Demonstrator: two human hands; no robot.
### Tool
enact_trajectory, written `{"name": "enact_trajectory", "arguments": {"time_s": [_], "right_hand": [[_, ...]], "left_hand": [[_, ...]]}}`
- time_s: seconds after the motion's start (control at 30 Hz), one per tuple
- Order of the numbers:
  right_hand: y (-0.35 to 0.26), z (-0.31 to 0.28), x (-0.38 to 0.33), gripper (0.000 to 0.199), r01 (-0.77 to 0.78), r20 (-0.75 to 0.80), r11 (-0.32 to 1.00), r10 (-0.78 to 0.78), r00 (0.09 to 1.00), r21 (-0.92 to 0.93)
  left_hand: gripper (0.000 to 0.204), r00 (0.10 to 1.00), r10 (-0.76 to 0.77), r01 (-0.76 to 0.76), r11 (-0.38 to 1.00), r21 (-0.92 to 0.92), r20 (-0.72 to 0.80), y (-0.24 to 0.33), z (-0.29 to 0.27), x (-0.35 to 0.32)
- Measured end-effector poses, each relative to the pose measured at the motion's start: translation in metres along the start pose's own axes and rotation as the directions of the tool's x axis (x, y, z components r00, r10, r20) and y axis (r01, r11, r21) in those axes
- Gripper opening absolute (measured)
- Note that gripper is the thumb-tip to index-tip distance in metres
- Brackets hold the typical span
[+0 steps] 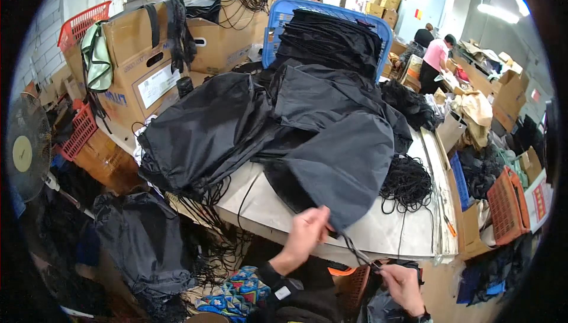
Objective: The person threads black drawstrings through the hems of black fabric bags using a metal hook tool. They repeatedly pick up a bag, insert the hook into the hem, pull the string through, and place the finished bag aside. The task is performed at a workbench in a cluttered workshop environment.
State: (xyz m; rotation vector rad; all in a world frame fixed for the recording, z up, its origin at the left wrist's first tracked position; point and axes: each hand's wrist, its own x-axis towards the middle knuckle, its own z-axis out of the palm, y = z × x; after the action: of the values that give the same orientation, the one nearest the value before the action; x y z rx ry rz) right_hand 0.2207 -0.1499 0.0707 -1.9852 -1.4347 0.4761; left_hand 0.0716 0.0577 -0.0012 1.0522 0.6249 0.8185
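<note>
A black drawstring bag [349, 163] lies flat at the table's front edge, its near corner towards me. My left hand [306, 235] is closed, fingers pinching the fabric at that corner. From there a short black cord [350, 246] runs down to the right. Its far end meets my right hand [402, 284], closed beside the table edge; a small shiny piece shows at its fingertips, too small to name. More black bags [207, 128] are heaped to the left with their cords dangling. A tangled bundle of black cord [407, 184] sits right of the bag.
Behind the heap stands a blue basket [271, 33] with stacked black fabric. Cardboard boxes [127, 74] are at the left, near a fan [26, 151]. An orange-handled tool [450, 226] lies at the table's right edge. Red crates [506, 207] stand right; people [436, 57] work farther back.
</note>
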Motion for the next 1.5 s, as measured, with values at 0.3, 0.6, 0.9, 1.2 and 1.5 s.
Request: {"name": "enact_trajectory", "arguments": {"time_s": [0.3,0.6,0.9,1.2,1.5], "right_hand": [[0.011,0.047,0.034,0.010,0.029,-0.101,0.987,-0.013,0.995,0.156],[0.007,0.053,0.041,0.009,0.286,-0.164,0.949,-0.305,0.938,-0.130],[0.005,0.010,0.061,0.017,0.394,-0.060,0.863,-0.433,0.900,-0.317],[-0.046,-0.078,0.068,0.044,0.471,-0.715,0.798,-0.073,0.695,0.377],[0.042,-0.030,0.017,0.021,0.535,-0.691,0.441,0.522,0.499,0.720]], "left_hand": [[0.018,0.944,0.102,-0.146,0.982,0.122,0.314,-0.028,0.028,-0.020],[0.022,0.978,-0.019,-0.012,0.989,0.147,0.209,-0.030,0.039,-0.026],[0.012,0.845,0.457,-0.533,0.676,0.509,0.277,-0.008,0.048,-0.018],[0.028,0.591,0.474,-0.695,-0.111,0.710,0.652,-0.011,0.045,-0.012],[0.029,0.497,0.321,-0.752,-0.304,0.584,0.806,-0.026,0.031,-0.010]]}}
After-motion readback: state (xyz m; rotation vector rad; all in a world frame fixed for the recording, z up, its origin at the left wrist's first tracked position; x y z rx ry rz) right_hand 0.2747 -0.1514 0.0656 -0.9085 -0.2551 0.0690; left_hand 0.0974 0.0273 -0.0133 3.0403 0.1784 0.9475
